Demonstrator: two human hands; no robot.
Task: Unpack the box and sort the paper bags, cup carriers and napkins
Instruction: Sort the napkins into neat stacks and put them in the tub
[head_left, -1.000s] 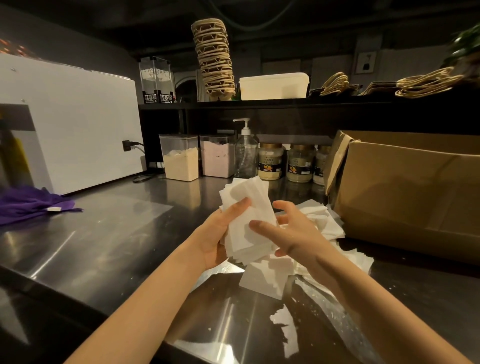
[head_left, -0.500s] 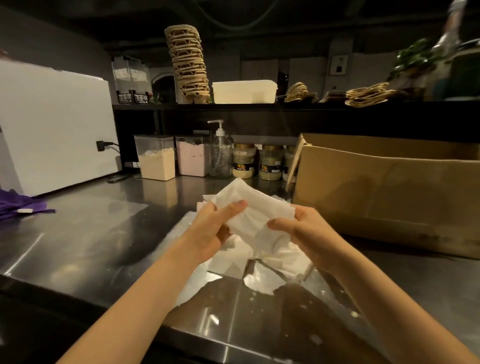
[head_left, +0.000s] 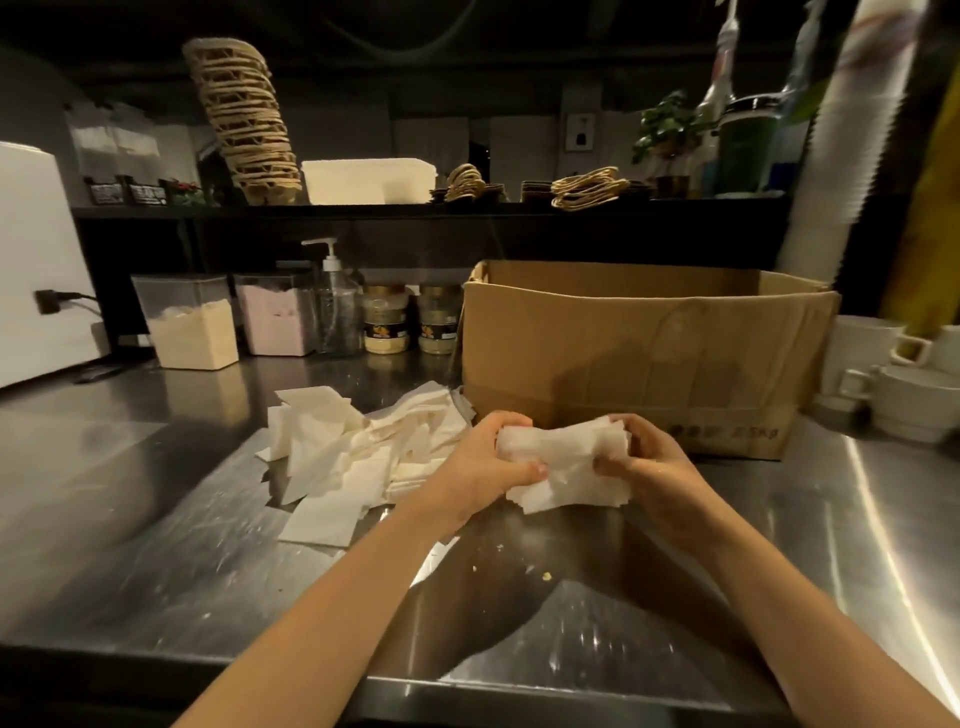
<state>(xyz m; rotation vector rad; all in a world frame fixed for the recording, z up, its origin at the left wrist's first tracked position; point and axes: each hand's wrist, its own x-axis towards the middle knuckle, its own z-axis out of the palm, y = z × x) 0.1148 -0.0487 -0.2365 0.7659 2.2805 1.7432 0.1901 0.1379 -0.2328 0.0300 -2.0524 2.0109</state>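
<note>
Steel surface (head_left: 156, 519); open box (head_left: 623, 353) at back right. Pile of loose napkins (head_left: 353, 457) lies left of my hands, nearer the left one. The napkin bundle (head_left: 561, 467) sits in front of the box, long axis left-right. My left hand (head_left: 478, 467) and right hand (head_left: 654, 473) grip one end each, fingers curled round it.

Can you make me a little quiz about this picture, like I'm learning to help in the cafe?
1. True or false: the left hand and the right hand both grip the napkin bundle.
2. Where does the loose napkin pile lie? A) on the counter, left of the cardboard box B) inside the box C) on the floor
3. Fill in: the tall stack of cup carriers stands on the ____.
Key: 1 true; 2 A; 3 shelf.
</note>
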